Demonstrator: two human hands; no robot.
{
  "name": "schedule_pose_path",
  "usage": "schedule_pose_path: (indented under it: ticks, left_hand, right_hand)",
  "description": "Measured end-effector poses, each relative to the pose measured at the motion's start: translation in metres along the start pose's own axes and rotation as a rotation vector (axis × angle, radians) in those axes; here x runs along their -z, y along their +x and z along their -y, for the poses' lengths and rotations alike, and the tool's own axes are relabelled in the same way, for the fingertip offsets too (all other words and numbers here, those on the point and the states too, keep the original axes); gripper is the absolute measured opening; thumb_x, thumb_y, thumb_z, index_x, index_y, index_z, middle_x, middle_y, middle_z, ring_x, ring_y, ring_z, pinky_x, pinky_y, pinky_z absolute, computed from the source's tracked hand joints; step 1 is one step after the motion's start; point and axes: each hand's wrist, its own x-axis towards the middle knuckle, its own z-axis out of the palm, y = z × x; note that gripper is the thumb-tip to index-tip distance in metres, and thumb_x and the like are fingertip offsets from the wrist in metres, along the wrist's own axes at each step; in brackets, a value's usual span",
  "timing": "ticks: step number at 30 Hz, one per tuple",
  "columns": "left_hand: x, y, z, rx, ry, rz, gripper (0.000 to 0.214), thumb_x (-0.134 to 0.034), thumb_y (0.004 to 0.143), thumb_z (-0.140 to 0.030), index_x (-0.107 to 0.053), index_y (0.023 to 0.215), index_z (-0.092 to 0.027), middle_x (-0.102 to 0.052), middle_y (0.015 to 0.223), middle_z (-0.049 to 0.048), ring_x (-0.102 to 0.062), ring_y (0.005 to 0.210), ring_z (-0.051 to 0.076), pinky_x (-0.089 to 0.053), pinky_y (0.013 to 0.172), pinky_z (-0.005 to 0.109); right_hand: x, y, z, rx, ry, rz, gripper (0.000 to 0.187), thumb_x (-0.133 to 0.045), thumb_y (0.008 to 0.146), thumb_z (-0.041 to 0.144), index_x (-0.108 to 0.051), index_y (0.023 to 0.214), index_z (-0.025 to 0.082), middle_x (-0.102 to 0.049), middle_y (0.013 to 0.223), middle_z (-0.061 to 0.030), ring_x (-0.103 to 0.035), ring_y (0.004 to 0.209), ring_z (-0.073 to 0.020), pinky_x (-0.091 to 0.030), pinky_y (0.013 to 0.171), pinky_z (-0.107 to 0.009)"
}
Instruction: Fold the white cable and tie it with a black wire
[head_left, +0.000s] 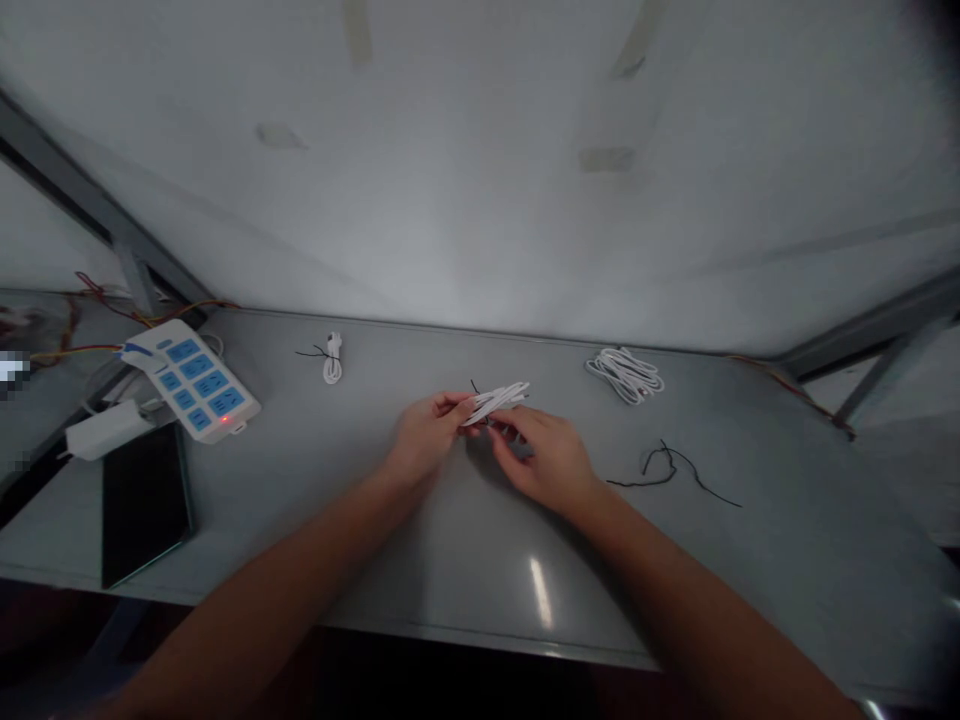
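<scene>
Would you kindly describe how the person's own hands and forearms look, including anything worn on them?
The left hand and right hand are ungloved, with no ring, watch or bracelet visible. The left forearm and right forearm are bare, no sleeve clearly showing.

Dim, greyish light here, brightest across the middle of the back panel [465, 220], and look, a hard white glare streaks the tabletop [465, 570]! Soft shadow pools between the left hand [421, 438] and right hand [556, 462]. Fine detail is slightly blurred; the wide view stretches the sides, the upper right corner sinks into blackness, pixel blocks patch the left edge.
</scene>
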Motion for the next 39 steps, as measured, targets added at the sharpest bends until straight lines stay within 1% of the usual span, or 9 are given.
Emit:
schedule_pose_path:
  ticks: [3, 6, 13, 20, 27, 32, 34, 36, 39]
  left_hand:
    - [-0.002, -0.003, -0.002, -0.017, 0.042, -0.021, 0.028, -0.086, 0.074, -0.035, -0.075, 0.09, -0.016, -0.078, 0.086, 0.0051, -0.07, 0.076, 0.016, -0.056, 0.078, 0.03]
    - [-0.003, -0.006, -0.005, -0.048, 0.103, -0.033, 0.017, -0.079, 0.081, -0.029, -0.075, 0.091, -0.016, -0.08, 0.09, 0.0062, -0.073, 0.082, 0.018, -0.056, 0.084, 0.032]
    - [0.0, -0.003, 0.0, -0.075, 0.209, -0.065, 0.016, -0.079, 0.081, -0.027, -0.076, 0.091, -0.016, -0.08, 0.089, 0.0063, -0.074, 0.083, 0.018, -0.057, 0.083, 0.032]
    - [0.001, -0.002, 0.001, -0.074, 0.313, -0.05, 0.013, -0.074, 0.086, -0.027, -0.073, 0.093, -0.016, -0.079, 0.089, 0.007, -0.074, 0.078, 0.019, -0.06, 0.077, 0.034]
    - [-0.005, -0.014, -0.003, -0.33, 0.78, -0.052, 0.013, -0.061, 0.097, -0.025, -0.071, 0.101, -0.019, -0.079, 0.096, 0.0075, -0.075, 0.083, 0.02, -0.059, 0.079, 0.033]
    - [-0.008, -0.022, -0.003, -0.427, 0.95, -0.001, 0.018, -0.054, 0.1, -0.023, -0.069, 0.109, -0.021, -0.078, 0.107, 0.008, -0.074, 0.09, 0.02, -0.059, 0.083, 0.033]
    - [-0.008, -0.024, -0.003, -0.48, 0.999, 0.023, 0.019, -0.052, 0.101, -0.021, -0.069, 0.109, -0.02, -0.077, 0.107, 0.0079, -0.074, 0.094, 0.021, -0.058, 0.086, 0.034]
    - [-0.008, -0.024, -0.004, -0.523, 1.046, 0.041, 0.019, -0.051, 0.101, -0.021, -0.069, 0.109, -0.02, -0.076, 0.107, 0.0081, -0.073, 0.097, 0.021, -0.058, 0.088, 0.035]
    - [-0.008, -0.026, -0.006, -0.527, 1.066, 0.064, 0.019, -0.052, 0.101, -0.022, -0.069, 0.109, -0.02, -0.075, 0.109, 0.0083, -0.072, 0.099, 0.022, -0.058, 0.087, 0.035]
  right_hand:
    - [-0.002, 0.0, 0.003, -0.009, 0.014, -0.049, 0.013, -0.065, 0.097, 0.029, -0.071, 0.106, 0.022, -0.08, 0.092, -0.0037, -0.071, 0.069, -0.0166, -0.052, 0.065, -0.028]
    - [-0.001, 0.001, 0.005, -0.025, -0.002, -0.042, 0.011, -0.067, 0.097, 0.032, -0.071, 0.102, 0.022, -0.079, 0.088, -0.003, -0.071, 0.07, -0.0172, -0.052, 0.063, -0.028]
    - [-0.003, 0.001, 0.002, 0.124, 0.004, 0.002, 0.015, -0.06, 0.103, 0.024, -0.072, 0.111, 0.023, -0.078, 0.108, -0.0075, -0.074, 0.093, -0.0209, -0.058, 0.082, -0.033]
    - [0.0, 0.002, -0.001, 0.127, 0.04, 0.07, 0.02, -0.052, 0.103, 0.016, -0.07, 0.109, 0.022, -0.075, 0.107, -0.0086, -0.072, 0.096, -0.0206, -0.058, 0.084, -0.034]
    - [0.01, 0.006, -0.002, 0.1, 0.075, 0.068, 0.02, -0.05, 0.099, 0.01, -0.065, 0.099, 0.022, -0.069, 0.095, -0.0079, -0.067, 0.088, -0.0209, -0.057, 0.079, -0.034]
    - [0.01, 0.006, -0.008, 0.151, 0.022, -0.037, 0.021, -0.051, 0.098, 0.009, -0.067, 0.1, 0.023, -0.066, 0.131, -0.0147, -0.065, 0.115, -0.0263, -0.057, 0.094, -0.043]
    - [0.01, 0.006, -0.01, 0.17, 0.018, -0.023, 0.023, -0.05, 0.098, 0.008, -0.067, 0.1, 0.023, -0.065, 0.137, -0.0132, -0.065, 0.114, -0.0261, -0.057, 0.094, -0.045]
    - [0.011, 0.006, -0.011, 0.18, 0.019, -0.007, 0.024, -0.05, 0.099, 0.007, -0.067, 0.1, 0.024, -0.069, 0.13, -0.0112, -0.066, 0.105, -0.0248, -0.057, 0.089, -0.044]
    - [0.012, 0.008, -0.012, 0.19, 0.028, -0.009, 0.024, -0.05, 0.098, 0.006, -0.067, 0.098, 0.023, -0.074, 0.109, -0.0095, -0.065, 0.094, -0.0234, -0.056, 0.083, -0.04]
